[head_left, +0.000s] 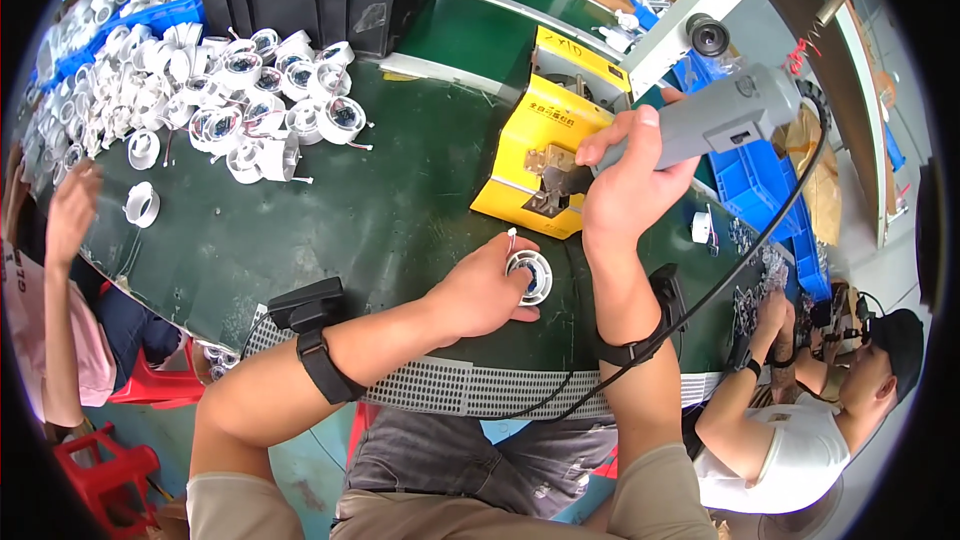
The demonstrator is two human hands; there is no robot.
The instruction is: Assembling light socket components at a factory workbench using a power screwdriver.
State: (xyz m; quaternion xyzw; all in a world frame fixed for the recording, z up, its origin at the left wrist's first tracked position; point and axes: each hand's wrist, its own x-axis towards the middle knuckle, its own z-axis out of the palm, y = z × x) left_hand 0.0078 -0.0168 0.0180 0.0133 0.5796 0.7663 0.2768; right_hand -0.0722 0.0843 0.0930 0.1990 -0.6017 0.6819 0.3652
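Observation:
My left hand (470,290) pinches a round white plastic housing (541,275) with a dark inside and a short lead with a small white plug. It is held low over the green bench, in front of me. My right hand (625,185) is wrapped round a grey electric screwdriver (715,120), which lies tilted with its cable running down past my forearm. The screwdriver's front end is at the metal bracket of a yellow screw feeder (528,130). Its tip is hidden behind my fingers and the bracket, so contact cannot be made out.
Many white housings (245,125) with leads are heaped on the left, before a black bin (320,0). Two loose rings (142,204) lie near a co-worker's hand (73,210). Blue trays (755,185) and another co-worker (790,420) are at right. One housing (703,227) lies right of my forearm.

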